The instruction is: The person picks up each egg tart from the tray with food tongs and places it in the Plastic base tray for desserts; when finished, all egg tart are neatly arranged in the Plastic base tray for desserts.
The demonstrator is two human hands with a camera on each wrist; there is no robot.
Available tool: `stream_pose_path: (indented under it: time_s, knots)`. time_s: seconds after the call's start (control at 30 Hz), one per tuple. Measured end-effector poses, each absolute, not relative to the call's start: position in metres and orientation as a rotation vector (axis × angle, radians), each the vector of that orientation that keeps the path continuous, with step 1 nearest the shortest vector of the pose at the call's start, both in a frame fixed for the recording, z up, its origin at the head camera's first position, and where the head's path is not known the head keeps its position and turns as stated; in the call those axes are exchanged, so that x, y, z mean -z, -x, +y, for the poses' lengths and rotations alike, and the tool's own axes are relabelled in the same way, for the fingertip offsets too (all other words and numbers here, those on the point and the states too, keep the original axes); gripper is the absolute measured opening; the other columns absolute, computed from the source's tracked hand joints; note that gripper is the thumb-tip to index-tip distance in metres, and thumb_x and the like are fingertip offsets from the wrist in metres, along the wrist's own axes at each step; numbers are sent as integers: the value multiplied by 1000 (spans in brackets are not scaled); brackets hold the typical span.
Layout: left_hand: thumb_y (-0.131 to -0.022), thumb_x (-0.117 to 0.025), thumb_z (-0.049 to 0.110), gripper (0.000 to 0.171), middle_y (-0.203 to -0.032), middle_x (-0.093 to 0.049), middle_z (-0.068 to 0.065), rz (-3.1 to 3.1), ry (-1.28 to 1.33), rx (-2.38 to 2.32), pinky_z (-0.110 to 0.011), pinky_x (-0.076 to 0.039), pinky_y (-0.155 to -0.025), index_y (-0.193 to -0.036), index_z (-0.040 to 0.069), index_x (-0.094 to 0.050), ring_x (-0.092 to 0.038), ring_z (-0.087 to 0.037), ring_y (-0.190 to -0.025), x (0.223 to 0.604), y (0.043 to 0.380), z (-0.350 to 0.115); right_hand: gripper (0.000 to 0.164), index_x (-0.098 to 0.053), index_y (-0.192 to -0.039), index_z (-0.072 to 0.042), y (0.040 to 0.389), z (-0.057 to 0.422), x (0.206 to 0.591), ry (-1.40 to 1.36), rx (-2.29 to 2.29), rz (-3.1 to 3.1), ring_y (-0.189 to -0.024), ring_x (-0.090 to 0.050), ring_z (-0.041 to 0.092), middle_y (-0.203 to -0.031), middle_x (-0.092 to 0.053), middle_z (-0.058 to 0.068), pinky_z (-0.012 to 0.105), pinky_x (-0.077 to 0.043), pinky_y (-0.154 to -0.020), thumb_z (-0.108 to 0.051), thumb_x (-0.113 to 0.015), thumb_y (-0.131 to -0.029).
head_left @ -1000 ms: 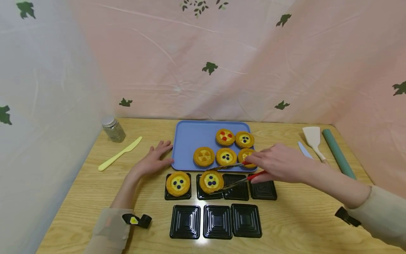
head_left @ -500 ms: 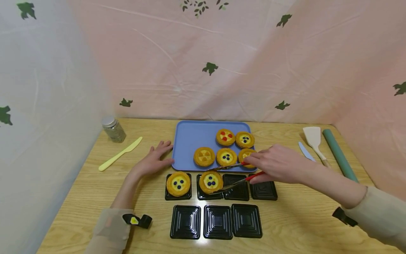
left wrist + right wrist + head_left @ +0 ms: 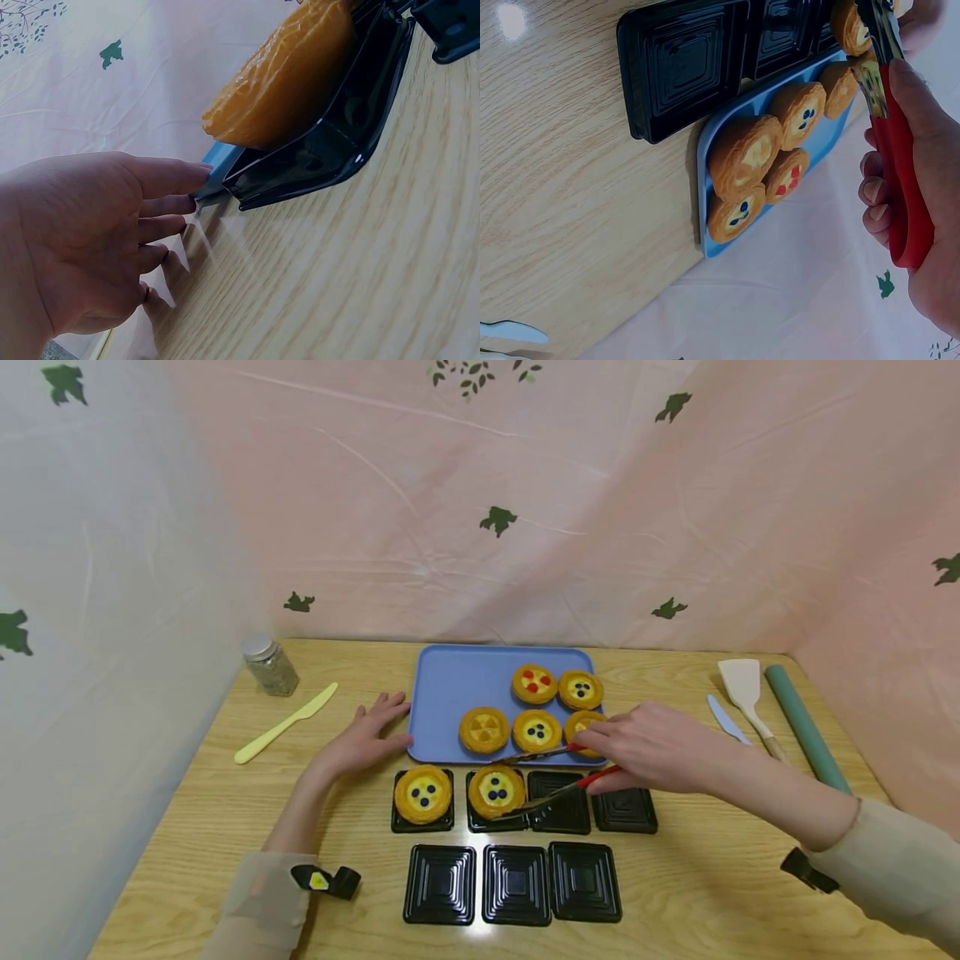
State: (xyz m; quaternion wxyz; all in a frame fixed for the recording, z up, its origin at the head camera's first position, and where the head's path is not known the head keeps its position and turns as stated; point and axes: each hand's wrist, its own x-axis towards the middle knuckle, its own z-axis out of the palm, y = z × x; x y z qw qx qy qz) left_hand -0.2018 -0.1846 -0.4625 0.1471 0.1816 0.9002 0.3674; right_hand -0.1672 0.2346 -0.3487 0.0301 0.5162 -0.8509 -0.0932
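Note:
My right hand grips red-handled tongs. Their tips lie on either side of a tart with three dark berries, which sits in the second black square tray of the upper row. A similar berry tart rests in the tray at that row's left end. My left hand lies at the left edge of the blue tray, its fingers extended and touching the rim. Several tarts stand on the blue tray, among them a red-topped tart and a plain yellow tart.
Lower black trays line the front. At left are a glass jar and a yellow knife. To the right lie a blue knife, a white spatula and a green roll.
The berry tart between the tongs has shifted slightly left in its black tray. My right hand and the tongs have moved a little left with it; my left hand has stayed put.

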Motion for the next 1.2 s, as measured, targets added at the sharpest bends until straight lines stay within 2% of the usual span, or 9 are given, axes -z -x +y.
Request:
stream_pose_path:
  time_s: [0.27,0.5,0.8,1.0,1.2]
  knots:
    - [-104,-59,26,66,-171,-17,-24,2593,-522,-1055,-67,9,-127,-158,-3,-34,1,-46,-160,462,202,-184,51,-65,-111,-19,168,235,350,-1591,293,-2625,-57,-51,1,-82,-66,-11,15,-25,-43,-67,-56,-96]
    - [-103,-59,24,66,-170,-19,-26,2579,-517,-1097,-69,9,-126,-156,-6,-35,1,-48,-160,458,201,-182,51,-65,-110,-20,168,234,351,-1588,287,-2630,-54,-44,-1,-81,-64,-12,14,-24,-43,-69,-57,-94]
    - [-103,-60,22,65,-171,-19,-25,2584,-504,-1079,-68,9,-127,-157,-5,-35,1,-47,-160,459,202,-183,51,-66,-110,-19,168,233,352,-1587,306,-2642,-54,-46,0,-82,-66,-11,15,-24,-43,-67,-60,-94]
    - [-103,-60,23,65,-171,-18,-24,2579,-500,-1079,-68,10,-127,-157,-4,-35,2,-46,-160,461,203,-183,54,-66,-109,-18,168,234,353,-1586,306,-2653,-54,-44,0,-82,-65,-12,15,-23,-43,-69,-55,-95]
    - [-103,-60,24,66,-171,-18,-24,2577,-499,-1079,-68,10,-127,-157,-4,-35,2,-46,-160,462,203,-183,49,-66,-110,-18,168,234,354,-1590,290,-2654,-56,-49,1,-83,-67,-11,15,-25,-43,-63,-65,-92]
